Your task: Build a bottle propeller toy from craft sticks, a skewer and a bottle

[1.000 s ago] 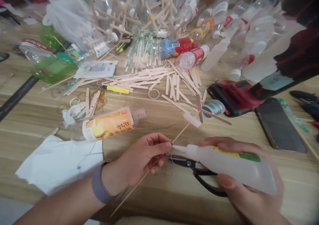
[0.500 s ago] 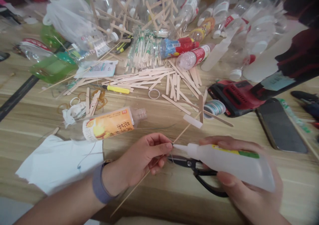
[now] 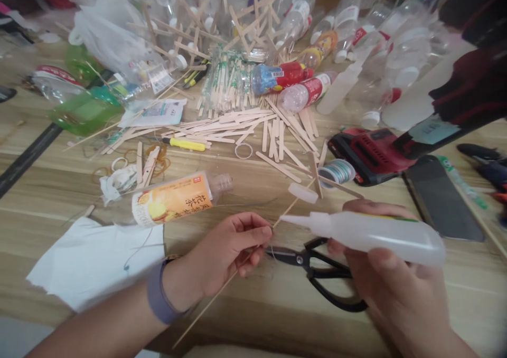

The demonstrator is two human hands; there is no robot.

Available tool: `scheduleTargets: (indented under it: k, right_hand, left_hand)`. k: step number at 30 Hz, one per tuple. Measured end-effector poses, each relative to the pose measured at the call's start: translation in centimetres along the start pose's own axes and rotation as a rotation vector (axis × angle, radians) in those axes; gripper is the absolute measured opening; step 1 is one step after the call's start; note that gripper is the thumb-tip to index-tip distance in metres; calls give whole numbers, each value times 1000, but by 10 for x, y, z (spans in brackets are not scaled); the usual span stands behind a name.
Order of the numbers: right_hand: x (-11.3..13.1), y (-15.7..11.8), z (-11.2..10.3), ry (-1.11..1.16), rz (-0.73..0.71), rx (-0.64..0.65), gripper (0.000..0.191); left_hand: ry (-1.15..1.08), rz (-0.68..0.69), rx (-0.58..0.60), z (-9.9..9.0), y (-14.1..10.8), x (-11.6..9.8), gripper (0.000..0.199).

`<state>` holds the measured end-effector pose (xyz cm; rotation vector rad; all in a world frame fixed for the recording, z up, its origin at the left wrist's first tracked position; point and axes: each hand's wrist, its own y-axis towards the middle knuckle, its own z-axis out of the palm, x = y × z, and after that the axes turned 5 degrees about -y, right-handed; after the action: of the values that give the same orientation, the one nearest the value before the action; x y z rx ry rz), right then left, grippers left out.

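Between thumb and fingers, my left hand [image 3: 241, 244] pinches a thin wooden skewer [image 3: 209, 306], which slants from lower left to upper right. At its upper end sit a whitish piece [image 3: 303, 192] and crossed wooden sticks [image 3: 316, 174]. A thin wire loop hangs by my fingertips. My right hand [image 3: 400, 289] is wrapped round a translucent glue bottle [image 3: 380, 235], lying nearly level. The bottle's narrow nozzle points left, just above the skewer and close to my left fingertips. Black-handled scissors [image 3: 317, 273] lie under and between both hands.
A plastic bottle with an orange label [image 3: 174, 199] lies left of my hands, above white paper [image 3: 99, 257]. Loose craft sticks [image 3: 229, 123] and a yellow-handled tool [image 3: 185, 144] lie behind. At right are a spool [image 3: 336, 173], a red-black power tool [image 3: 372, 154] and a phone [image 3: 446, 199].
My right hand has raised the glue bottle, and its nozzle has moved up and away from my left fingertips. The skewer's cross end has turned slightly. My left hand stays almost in place.
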<state>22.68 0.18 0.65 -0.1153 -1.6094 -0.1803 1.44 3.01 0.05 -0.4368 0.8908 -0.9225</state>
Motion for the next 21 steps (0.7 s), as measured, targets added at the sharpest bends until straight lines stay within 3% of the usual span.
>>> scheduleTargets:
  k: [6, 9, 14, 16, 21]
  right_hand:
    - [3, 15, -2, 309, 276, 49, 34]
    - [6, 17, -3, 358, 333, 72, 37]
    - [15, 14, -13, 281, 227, 257, 51]
    - [18, 13, -20, 212, 145, 204, 51]
    - [12, 15, -44, -102, -68, -70, 35]
  left_hand:
    - [-2, 7, 5, 0, 1, -2, 23]
    - [11, 9, -5, 1, 1, -3, 24]
    - [39, 21, -27, 3, 0, -3, 28]
    - [49, 28, -31, 3, 0, -3, 30]
    - [73, 45, -34, 3, 0, -2, 35]
